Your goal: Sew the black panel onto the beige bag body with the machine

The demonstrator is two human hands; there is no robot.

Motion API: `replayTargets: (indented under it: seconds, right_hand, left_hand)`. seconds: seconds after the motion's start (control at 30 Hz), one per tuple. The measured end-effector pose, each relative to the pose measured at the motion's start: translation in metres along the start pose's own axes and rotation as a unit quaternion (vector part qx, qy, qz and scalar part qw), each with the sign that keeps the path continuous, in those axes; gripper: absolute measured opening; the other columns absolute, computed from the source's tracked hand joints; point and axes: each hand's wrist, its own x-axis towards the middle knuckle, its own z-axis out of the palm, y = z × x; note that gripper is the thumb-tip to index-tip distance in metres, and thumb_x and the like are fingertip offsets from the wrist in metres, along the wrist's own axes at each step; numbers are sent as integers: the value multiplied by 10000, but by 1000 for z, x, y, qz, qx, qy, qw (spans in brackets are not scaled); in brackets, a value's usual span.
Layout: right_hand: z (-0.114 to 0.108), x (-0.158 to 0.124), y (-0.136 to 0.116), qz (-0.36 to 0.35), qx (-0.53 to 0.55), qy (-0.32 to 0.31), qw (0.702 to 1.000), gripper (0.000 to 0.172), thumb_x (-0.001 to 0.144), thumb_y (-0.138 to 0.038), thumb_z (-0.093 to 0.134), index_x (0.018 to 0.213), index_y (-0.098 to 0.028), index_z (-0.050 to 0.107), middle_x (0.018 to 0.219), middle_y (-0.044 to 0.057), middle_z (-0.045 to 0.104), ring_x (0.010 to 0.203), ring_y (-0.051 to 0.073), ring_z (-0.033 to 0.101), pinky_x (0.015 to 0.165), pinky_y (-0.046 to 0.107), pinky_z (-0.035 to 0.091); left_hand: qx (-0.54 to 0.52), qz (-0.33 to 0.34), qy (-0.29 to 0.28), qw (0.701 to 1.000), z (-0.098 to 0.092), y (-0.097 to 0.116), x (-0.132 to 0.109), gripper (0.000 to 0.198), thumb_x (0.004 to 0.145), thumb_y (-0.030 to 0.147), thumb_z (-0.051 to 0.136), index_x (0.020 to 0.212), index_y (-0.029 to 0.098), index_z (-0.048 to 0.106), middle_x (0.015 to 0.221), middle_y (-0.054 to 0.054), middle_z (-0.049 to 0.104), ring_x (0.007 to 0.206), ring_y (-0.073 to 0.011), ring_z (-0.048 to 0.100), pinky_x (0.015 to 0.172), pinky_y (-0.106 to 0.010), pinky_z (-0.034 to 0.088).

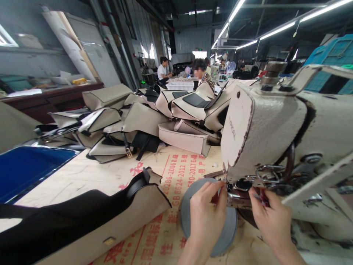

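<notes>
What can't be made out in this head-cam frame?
All in the head view:
1. What the left hand pinches, if anything: its own fingers hide it.
2. What the dark reddish thing at the right hand is: mostly covered by fingers.
3. Middle of the grey disc: behind the left hand.
4. Near bag: cut off by the left edge.
5. Far person in white: handwork too small.

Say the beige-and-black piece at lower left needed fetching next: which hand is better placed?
Probably the left hand: it is nearer the beige-and-black piece. The right hand is farther off, though both are at the sewing machine.
</notes>
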Motion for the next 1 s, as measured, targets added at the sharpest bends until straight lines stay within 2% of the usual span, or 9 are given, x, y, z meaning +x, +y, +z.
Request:
replayTargets:
  seconds: [0.2,0.4,1.0]
  right_hand:
    - [0,1,-1,-2,-4,-3,1000,261,838,-378,489,686,-171,541,541,19,567,470,152,541,448,227,387]
    - [0,1,-1,35,11,-13,999,291,820,-416,516,672,-170,560,537,33,571,468,161,535,460,239,388]
    - [1,-1,0,9,5,0,1000,267,828,-382,503,677,-167,550,538,32,569,465,159,536,452,237,387]
  left_hand:
    - [5,1,-5,1000,0,-1,0,188,837,234,478,885,187,654,632,26,478,563,-86,439,539,-213,305]
    - [1,-2,-5,1000,1,0,0,190,836,238,479,874,186,657,624,25,475,544,-82,428,517,-210,297]
    - [24,9,-10,1000,1,1,0,197,835,220,465,875,187,655,623,24,483,543,-86,427,515,-209,290]
